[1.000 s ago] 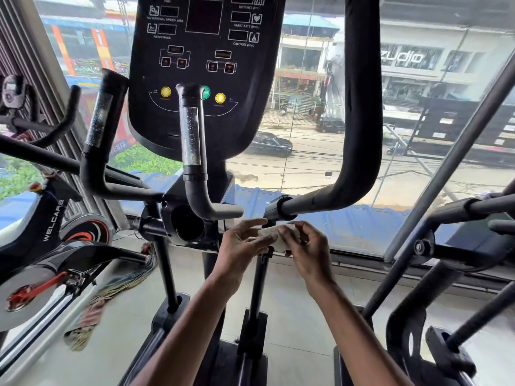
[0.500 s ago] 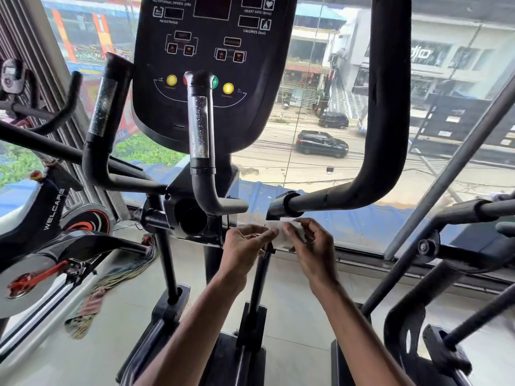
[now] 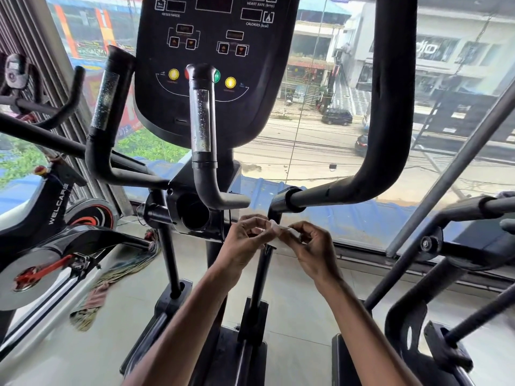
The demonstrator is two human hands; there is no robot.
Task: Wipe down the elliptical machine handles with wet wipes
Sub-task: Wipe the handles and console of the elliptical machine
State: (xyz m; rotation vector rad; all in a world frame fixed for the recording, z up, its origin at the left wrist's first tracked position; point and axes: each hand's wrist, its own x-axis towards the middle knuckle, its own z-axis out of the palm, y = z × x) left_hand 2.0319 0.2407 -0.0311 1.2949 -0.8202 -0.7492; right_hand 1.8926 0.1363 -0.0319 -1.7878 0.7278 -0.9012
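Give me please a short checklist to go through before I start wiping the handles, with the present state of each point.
1. Wipe in hand: ok; the left hand and the right hand both pinch the white wipe.
2. Wipe opened out: not ok; only a small bunched piece shows between the fingertips.
3. Wipe wet enough: cannot tell.
4. Reach: ok; the middle handle stands just above the hands, nothing on it.
5. Next surface free: ok; nothing hangs on the tall right handle.

Daylight through a wide window (image 3: 320,151) lights the pale floor (image 3: 301,310), where perhaps a rag (image 3: 111,285) lies.
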